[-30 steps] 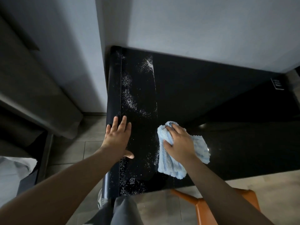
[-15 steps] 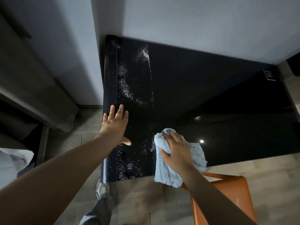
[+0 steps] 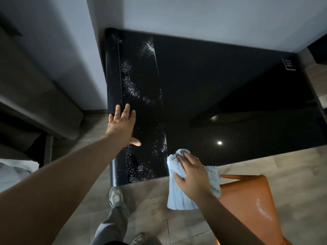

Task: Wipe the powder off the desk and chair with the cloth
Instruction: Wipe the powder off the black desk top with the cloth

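A glossy black desk [image 3: 221, 89] fills the middle of the head view. White powder [image 3: 131, 87] is scattered in a band along its left part, from the far edge down to the near edge. My left hand [image 3: 123, 126] lies flat with straight fingers on the desk's left edge. My right hand [image 3: 192, 171] presses a light blue cloth [image 3: 178, 195] at the desk's near edge; the lower half of the cloth hangs over the edge above the floor. An orange chair [image 3: 251, 202] stands at the lower right, just below the cloth.
A pale wall runs behind the desk. A grey sofa [image 3: 35, 96] stands to the left. The floor is of grey tiles [image 3: 154, 207]. My shoe [image 3: 115, 197] and trouser leg show below the desk. A small label [image 3: 288, 64] sits at the desk's far right corner.
My right hand has drawn the cloth toward me, from the desk's surface to its near edge, so that the cloth now hangs over it. My left hand stayed flat on the left edge.
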### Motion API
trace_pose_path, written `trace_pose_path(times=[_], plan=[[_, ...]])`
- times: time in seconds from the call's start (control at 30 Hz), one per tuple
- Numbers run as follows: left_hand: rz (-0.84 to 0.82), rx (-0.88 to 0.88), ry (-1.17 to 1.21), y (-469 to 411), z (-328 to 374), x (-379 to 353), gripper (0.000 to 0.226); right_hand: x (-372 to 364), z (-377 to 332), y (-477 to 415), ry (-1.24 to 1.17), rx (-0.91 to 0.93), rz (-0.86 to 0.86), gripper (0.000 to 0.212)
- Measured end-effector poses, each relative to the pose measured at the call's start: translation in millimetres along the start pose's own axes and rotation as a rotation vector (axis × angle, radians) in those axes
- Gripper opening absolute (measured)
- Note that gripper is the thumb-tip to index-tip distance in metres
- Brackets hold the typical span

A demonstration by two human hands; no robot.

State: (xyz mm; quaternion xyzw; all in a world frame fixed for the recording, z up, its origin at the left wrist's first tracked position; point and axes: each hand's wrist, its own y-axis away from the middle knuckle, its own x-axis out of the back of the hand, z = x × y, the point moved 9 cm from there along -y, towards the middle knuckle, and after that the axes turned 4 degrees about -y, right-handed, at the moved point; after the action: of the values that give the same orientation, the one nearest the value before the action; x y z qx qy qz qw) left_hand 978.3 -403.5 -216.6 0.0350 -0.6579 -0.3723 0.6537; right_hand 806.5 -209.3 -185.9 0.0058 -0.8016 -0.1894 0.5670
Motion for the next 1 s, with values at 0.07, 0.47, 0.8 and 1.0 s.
trace_pose_path(times=[0.07, 0.47, 0.8, 1.0], plan=[[-0.003, 0.002, 0.001, -0.7, 0.4, -0.4, 0.127, 0.3, -0.2, 6.0, -0.008, -0.007, 0.005, 0.055], [-0.01, 0.011, -0.01, 1.5, 1.0, 2.5, 0.126, 20.3, 3.4, 13.6, -0.098, -0.066, -0.002, 0.052], [0.005, 0.0, 0.001, 2.8, -1.3, 5.4, 0.125, 112.7, -20.0, -74.5, -0.167, -0.024, 0.212, 0.051], [0.101, 0.007, 0.076, -4.9, -15.7, 33.0, 0.099, 149.5, -48.4, -149.6, -0.252, 0.068, 0.239, 0.059]])
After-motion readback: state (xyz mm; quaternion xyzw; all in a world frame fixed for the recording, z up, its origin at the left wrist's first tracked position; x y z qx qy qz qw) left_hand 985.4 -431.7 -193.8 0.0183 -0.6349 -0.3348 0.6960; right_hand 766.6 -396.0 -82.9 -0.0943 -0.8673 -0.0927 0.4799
